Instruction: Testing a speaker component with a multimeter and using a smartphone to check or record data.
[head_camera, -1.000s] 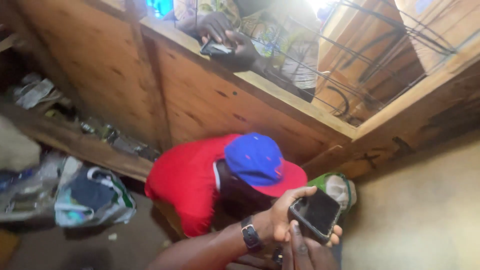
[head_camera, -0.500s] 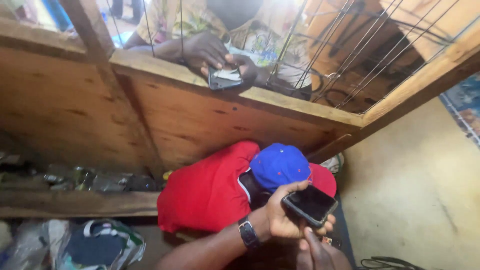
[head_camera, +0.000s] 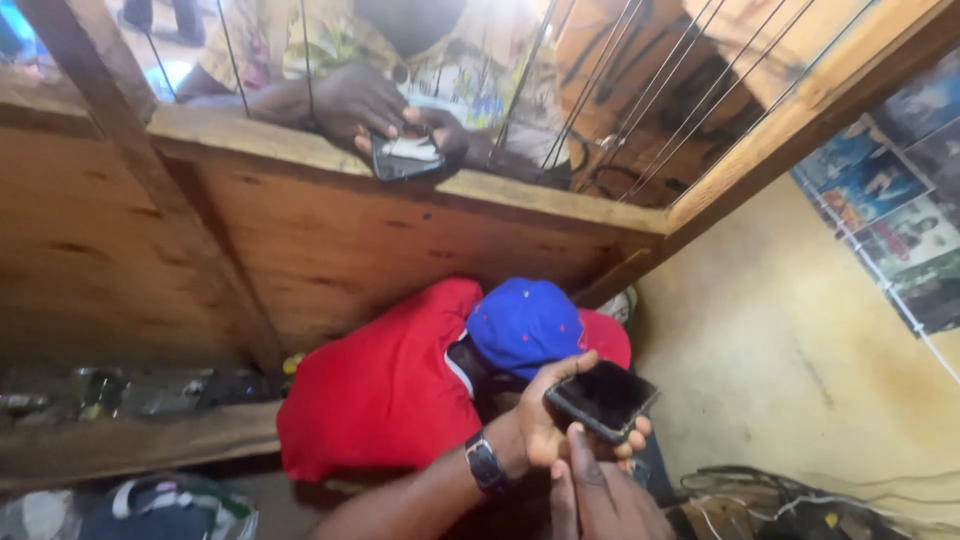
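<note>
My left hand (head_camera: 540, 430), with a dark watch (head_camera: 487, 465) on its wrist, grips a black smartphone (head_camera: 603, 398) by its edges, dark screen up. My right hand (head_camera: 600, 500) rises from the bottom edge, and one extended finger touches the phone's near edge. Directly below the phone a person in a red shirt (head_camera: 385, 390) and a blue cap (head_camera: 525, 325) crouches against the wooden partition (head_camera: 330, 240).
Behind the wire grille (head_camera: 600, 90) another person's hands (head_camera: 365, 100) hold a phone (head_camera: 405, 158) on the wooden ledge (head_camera: 540, 190). Posters (head_camera: 895, 215) hang on the yellow wall at right. Cables (head_camera: 780, 495) lie at lower right, and bags (head_camera: 150, 505) at lower left.
My view has swung right and up, so the yellow wall and posters now show. My left hand still holds the phone, now slightly further right over the cap.
</note>
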